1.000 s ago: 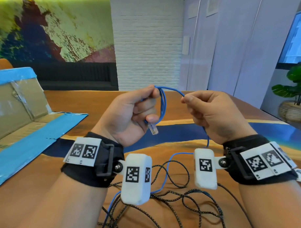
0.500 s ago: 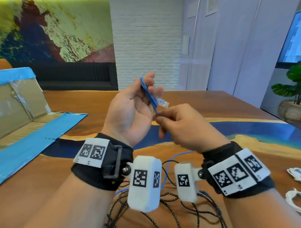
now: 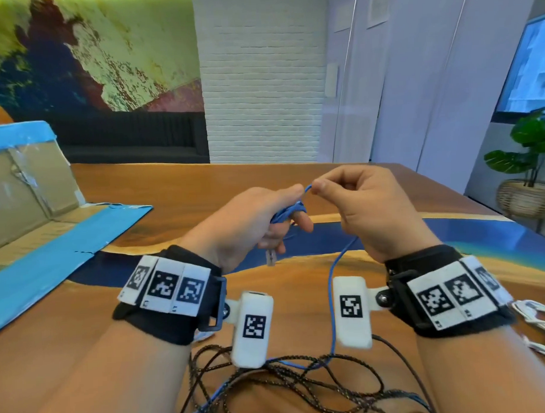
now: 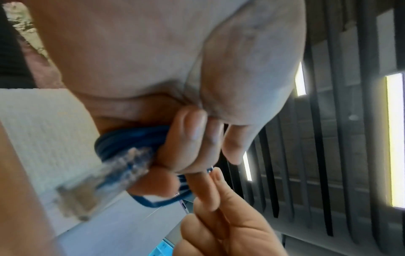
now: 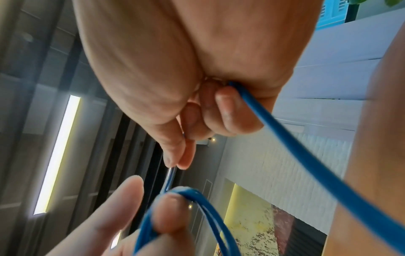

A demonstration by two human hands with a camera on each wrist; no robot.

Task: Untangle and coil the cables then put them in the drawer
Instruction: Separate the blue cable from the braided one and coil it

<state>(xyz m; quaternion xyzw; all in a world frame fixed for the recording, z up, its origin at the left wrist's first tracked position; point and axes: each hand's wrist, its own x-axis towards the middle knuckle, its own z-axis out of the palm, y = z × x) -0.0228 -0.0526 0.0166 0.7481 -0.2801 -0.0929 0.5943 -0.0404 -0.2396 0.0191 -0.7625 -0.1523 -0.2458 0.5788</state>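
Left hand [image 3: 250,225] grips small coil of blue cable [image 3: 288,211], fingers curled round loops, plug [image 3: 270,257] dangling at 6. Right hand [image 3: 370,209] pinches the free run just at 3 of coil; slack drops toward 6 into black braided cable [image 3: 302,378] tangle on table [image 3: 171,185].

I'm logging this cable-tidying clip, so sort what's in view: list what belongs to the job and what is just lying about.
Part of the job:
- blue cable, loops gripped in the left hand, a strand pinched by the right hand
- black braided cable, tangled on the table
- white cable, at the right edge

Lying about:
- cardboard box
- potted plant
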